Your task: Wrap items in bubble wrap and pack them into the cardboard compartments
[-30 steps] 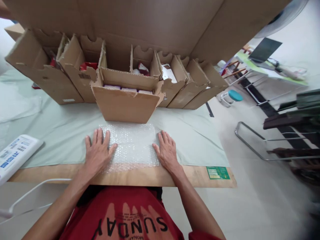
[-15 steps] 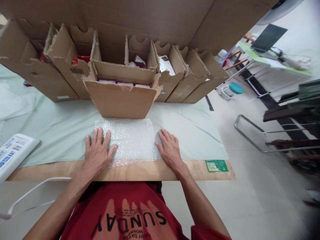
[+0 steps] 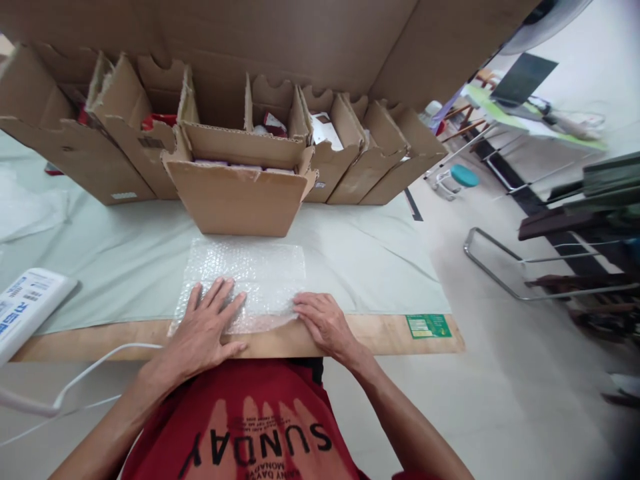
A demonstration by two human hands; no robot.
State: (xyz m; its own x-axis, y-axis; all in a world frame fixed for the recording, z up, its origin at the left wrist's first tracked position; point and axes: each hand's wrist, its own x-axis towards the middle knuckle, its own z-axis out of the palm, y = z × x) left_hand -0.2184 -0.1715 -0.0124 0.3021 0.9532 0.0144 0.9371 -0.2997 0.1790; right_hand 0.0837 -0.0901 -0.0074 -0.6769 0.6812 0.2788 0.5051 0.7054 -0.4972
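A sheet of bubble wrap [image 3: 253,273] lies flat on the pale green cloth [image 3: 125,260] near the table's front edge. My left hand [image 3: 205,327] rests flat on its near left part, fingers spread. My right hand [image 3: 323,323] sits at the sheet's near right corner with fingers curled down onto the edge. Just behind the sheet stands an open cardboard box [image 3: 235,190] with pale packets inside.
A row of open cardboard boxes [image 3: 115,143] lines the back under a big cardboard wall. A white printed device [image 3: 27,307] and white cable [image 3: 80,380] lie at the left. Metal chair frames [image 3: 505,267] stand on the floor at the right.
Both hands slid back from the sheet's sides toward the near edge. The left now lies on the wrap; the right has curled at the near right corner.
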